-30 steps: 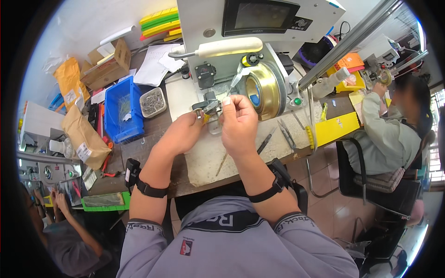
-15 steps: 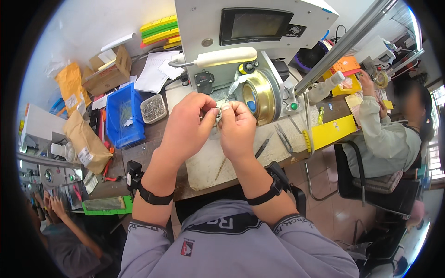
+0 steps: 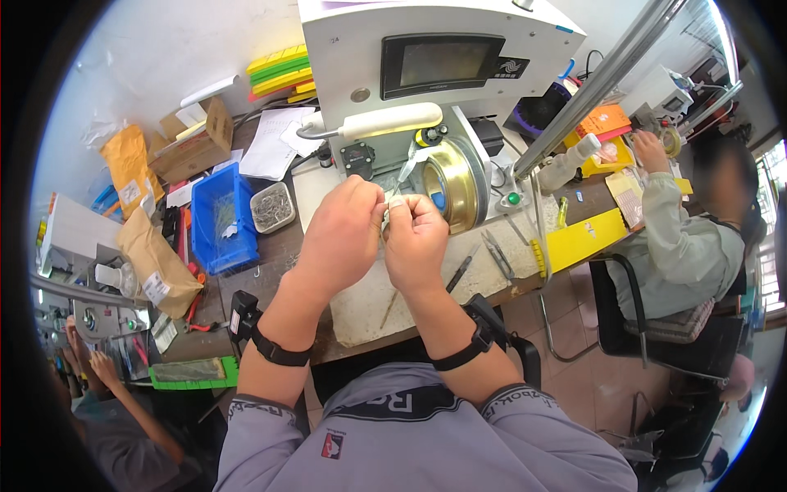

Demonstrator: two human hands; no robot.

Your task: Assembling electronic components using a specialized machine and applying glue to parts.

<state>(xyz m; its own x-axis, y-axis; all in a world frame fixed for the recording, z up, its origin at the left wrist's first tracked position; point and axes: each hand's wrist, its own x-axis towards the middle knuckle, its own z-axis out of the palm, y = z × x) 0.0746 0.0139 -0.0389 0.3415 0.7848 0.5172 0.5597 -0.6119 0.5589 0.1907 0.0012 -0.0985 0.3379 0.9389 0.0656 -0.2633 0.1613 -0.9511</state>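
Observation:
My left hand (image 3: 338, 234) and my right hand (image 3: 416, 238) meet in front of the white machine (image 3: 361, 57), fingertips pinched close together. Whatever small piece lies between them is hidden by the fingers. Just beyond the fingertips are a clear pointed nozzle (image 3: 407, 168) and a brass-coloured ring (image 3: 457, 189) on the machine. Over them reaches a white lamp (image 3: 389, 120). On the pale work board (image 3: 361, 316), right of my right wrist, lie a dark pen-like tool (image 3: 461, 274) and a pair of tweezers (image 3: 498, 255).
Left of the machine stand a blue bin (image 3: 223, 250) and a small tub of metal pieces (image 3: 272, 207). Red-handled pliers (image 3: 197, 316) lie near a brown paper bag (image 3: 156, 262). A metal post (image 3: 602, 86) slants up at right. People sit working on both sides.
Both hands sit slightly lower in the picture, still pinched together. My left hand's fingers have turned a little and its knuckles now hide more of the fingertips. The whole view has shifted slightly.

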